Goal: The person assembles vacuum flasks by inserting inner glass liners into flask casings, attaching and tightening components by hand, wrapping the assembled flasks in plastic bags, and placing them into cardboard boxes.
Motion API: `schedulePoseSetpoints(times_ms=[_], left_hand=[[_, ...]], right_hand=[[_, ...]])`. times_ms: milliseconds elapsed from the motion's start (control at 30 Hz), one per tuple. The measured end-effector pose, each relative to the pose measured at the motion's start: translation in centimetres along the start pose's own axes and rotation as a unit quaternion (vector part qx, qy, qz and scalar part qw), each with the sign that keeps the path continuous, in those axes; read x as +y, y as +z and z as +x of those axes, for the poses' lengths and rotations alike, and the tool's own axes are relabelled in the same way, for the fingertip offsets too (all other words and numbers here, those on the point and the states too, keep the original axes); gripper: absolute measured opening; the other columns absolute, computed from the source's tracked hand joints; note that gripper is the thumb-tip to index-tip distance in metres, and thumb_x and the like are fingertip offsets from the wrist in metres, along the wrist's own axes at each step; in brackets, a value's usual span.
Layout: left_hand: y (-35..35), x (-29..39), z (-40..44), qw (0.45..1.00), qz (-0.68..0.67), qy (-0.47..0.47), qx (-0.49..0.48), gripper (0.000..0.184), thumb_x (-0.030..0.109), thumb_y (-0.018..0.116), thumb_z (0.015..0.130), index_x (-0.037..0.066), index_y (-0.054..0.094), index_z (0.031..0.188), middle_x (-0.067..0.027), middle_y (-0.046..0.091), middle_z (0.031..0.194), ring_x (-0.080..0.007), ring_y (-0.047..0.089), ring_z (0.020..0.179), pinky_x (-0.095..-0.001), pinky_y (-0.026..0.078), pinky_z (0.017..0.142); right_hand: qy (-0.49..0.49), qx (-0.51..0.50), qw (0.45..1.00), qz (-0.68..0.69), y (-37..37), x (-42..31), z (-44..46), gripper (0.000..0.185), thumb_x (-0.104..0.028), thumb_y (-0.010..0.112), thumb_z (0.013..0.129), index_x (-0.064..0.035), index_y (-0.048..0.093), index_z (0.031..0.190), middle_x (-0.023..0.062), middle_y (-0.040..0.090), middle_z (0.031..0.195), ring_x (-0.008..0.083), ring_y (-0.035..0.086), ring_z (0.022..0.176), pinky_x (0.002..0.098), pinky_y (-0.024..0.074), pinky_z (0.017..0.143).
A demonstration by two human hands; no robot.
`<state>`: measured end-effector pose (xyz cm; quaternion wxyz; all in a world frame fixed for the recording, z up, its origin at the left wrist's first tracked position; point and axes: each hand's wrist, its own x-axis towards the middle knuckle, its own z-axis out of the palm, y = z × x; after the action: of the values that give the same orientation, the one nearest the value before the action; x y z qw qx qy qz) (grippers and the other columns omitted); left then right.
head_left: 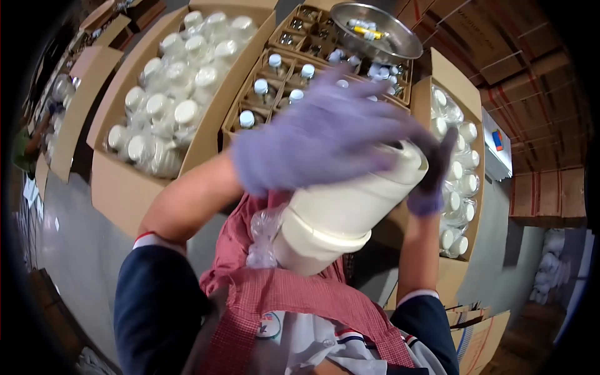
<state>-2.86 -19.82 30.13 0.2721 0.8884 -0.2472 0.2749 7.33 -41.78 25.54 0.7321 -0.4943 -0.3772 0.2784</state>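
While R hand (432,174) flanks wht container (340,212), L hand (328,134) overlaps.

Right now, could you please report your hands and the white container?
Left hand blurred, across the white container. Right hand at its upper end. Container tilted; clear plastic beside its lower end.

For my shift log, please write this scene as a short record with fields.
Left hand: gloved, blurred, over white container
Right hand: gloved, at container's upper end
White container: tilted
Left carton: white-capped items, clear plastic
Middle carton: divided, pale-blue caps
Right carton: white-capped items, clear plastic
Metal bowl: yellow item inside
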Motion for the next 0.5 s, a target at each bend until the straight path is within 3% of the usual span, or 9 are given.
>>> schedulePoseSetpoints(times_ms=[67,133,200,267,333,367,400,467,500], left_hand=[[3.5,2.5,1.3,0.999,-0.015,-0.023,0.030,0.032,0.043,0.063,0.090,0.011,0.069,0.091,-0.0051,0.068,0.100,-0.0208,0.062,0.095,-0.0506,0.039,0.093],[1.8,0.1,-0.6,0.983,-0.171,0.070,-0.002,0.026,0.031,0.067,0.090,0.008,0.071,0.101,-0.0061,0.070,0.112,-0.0269,0.056,0.123,-0.0483,0.037,0.098],[0.2,-2.6,-2.4,0.971,-0.221,0.074,-0.053,0.026,0.020,0.068,0.089,0.007,0.073,0.111,-0.0079,0.069,0.120,-0.0326,0.054,0.127,-0.0481,0.034,0.105],[1.5,-2.9,-3.2,0.979,-0.189,0.055,0.050,0.027,0.018,0.066,0.090,0.006,0.072,0.114,-0.0093,0.067,0.124,-0.0319,0.053,0.129,-0.0465,0.036,0.108],[1.0,-2.4,-5.7,0.961,-0.210,-0.129,0.127,0.029,0.011,0.064,0.088,0.003,0.069,0.115,-0.0167,0.062,0.126,-0.0264,0.060,0.118,-0.0356,0.048,0.098],[-0.7,-0.1,-7.1,0.935,-0.205,-0.267,0.116,0.028,0.014,0.066,0.086,-0.001,0.068,0.109,-0.0151,0.067,0.107,-0.0244,0.066,0.100,-0.0374,0.052,0.089],[0.1,0.5,-10.0,0.924,-0.184,-0.333,0.038,0.030,0.021,0.067,0.085,-0.002,0.067,0.105,-0.0138,0.067,0.097,-0.0246,0.067,0.093,-0.0380,0.053,0.085],[3.2,1.1,-14.3,0.902,-0.131,-0.349,-0.219,0.040,0.036,0.070,0.084,-0.003,0.065,0.092,-0.0143,0.066,0.078,-0.0251,0.069,0.084,-0.0390,0.054,0.078],[4.9,1.7,-16.2,0.853,-0.081,-0.354,-0.374,0.042,0.041,0.068,0.085,0.000,0.066,0.090,-0.0175,0.065,0.080,-0.0241,0.068,0.082,-0.0371,0.053,0.078]], right_hand=[[0.022,0.009,0.981,0.195,1.4,0.4,-0.1,0.073,-0.058,0.026,0.103,0.0031,0.052,0.135,0.0128,0.065,0.122,0.0218,0.054,0.124,0.0408,0.0439,0.104],[0.038,0.070,0.997,0.006,1.7,0.2,-0.8,0.077,-0.060,0.025,0.102,0.0037,0.062,0.122,0.0179,0.060,0.129,0.0263,0.051,0.127,0.0416,0.0354,0.110],[0.033,0.107,0.963,-0.247,1.7,-0.2,-2.0,0.080,-0.061,0.026,0.101,0.0067,0.065,0.117,0.0220,0.058,0.133,0.0308,0.050,0.129,0.0423,0.0323,0.113],[0.015,0.131,0.962,-0.240,0.8,-0.1,-2.4,0.079,-0.061,0.029,0.101,0.0083,0.064,0.119,0.0222,0.057,0.135,0.0311,0.050,0.129,0.0420,0.0320,0.113],[0.017,0.152,0.968,-0.197,-1.7,0.2,-3.4,0.078,-0.059,0.031,0.101,0.0097,0.059,0.126,0.0215,0.056,0.136,0.0296,0.051,0.128,0.0414,0.0349,0.112],[0.018,0.152,0.974,-0.165,-2.6,0.4,-4.2,0.078,-0.059,0.030,0.101,0.0091,0.057,0.128,0.0210,0.056,0.137,0.0295,0.051,0.128,0.0414,0.0344,0.112],[0.022,0.155,0.979,-0.132,-3.0,0.6,-5.1,0.078,-0.059,0.030,0.101,0.0085,0.056,0.130,0.0204,0.055,0.138,0.0294,0.051,0.128,0.0414,0.0339,0.113],[0.012,0.155,0.977,-0.144,-3.1,0.2,-6.0,0.077,-0.059,0.030,0.101,0.0073,0.055,0.132,0.0197,0.054,0.139,0.0294,0.050,0.130,0.0413,0.0328,0.114],[0.016,0.145,0.975,-0.170,-3.0,-0.1,-6.1,0.076,-0.058,0.031,0.101,0.0070,0.055,0.132,0.0196,0.053,0.140,0.0294,0.050,0.130,0.0415,0.0336,0.113]])
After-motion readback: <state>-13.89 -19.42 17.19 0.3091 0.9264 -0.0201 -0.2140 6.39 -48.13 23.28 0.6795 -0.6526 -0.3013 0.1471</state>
